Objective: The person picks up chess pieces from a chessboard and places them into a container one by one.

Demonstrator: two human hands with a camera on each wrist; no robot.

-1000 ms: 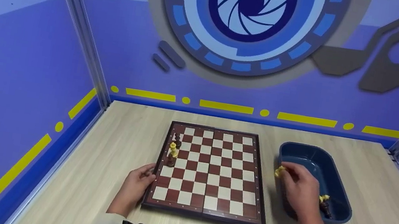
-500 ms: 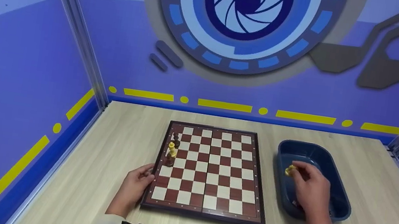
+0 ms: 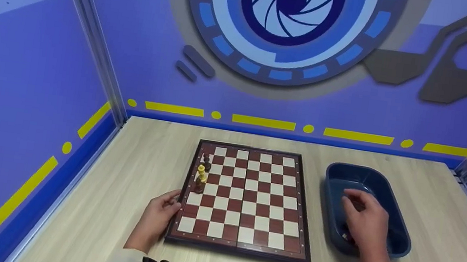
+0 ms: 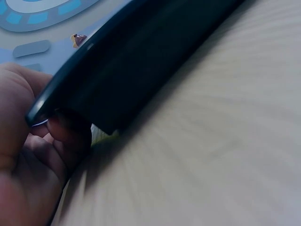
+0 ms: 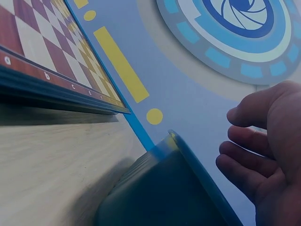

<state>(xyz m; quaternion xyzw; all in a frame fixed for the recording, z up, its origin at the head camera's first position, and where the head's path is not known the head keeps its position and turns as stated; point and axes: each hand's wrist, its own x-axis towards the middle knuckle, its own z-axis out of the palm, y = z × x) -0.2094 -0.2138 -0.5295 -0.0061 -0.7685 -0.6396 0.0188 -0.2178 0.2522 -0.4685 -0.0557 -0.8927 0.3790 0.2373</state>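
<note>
A folding chessboard with brown and cream squares lies on the table. My left hand grips its left edge; in the left wrist view the thumb is at the top rim and fingers curl beneath the board. Three chess pieces stand along the left side: a dark one, a yellow king-like one and another dark one. Over the blue tub hovers my right hand. Its thumb and fingertips are apart, with nothing between them in the right wrist view.
The tub stands right of the board, its walls rising above the wood table. Small pieces inside it are mostly hidden by my right hand. Blue panels with a printed wall enclose the back and sides.
My right hand has moved right from the tub's left rim to over its inside and let go of the yellow chess piece. The left hand stays on the board's edge.
</note>
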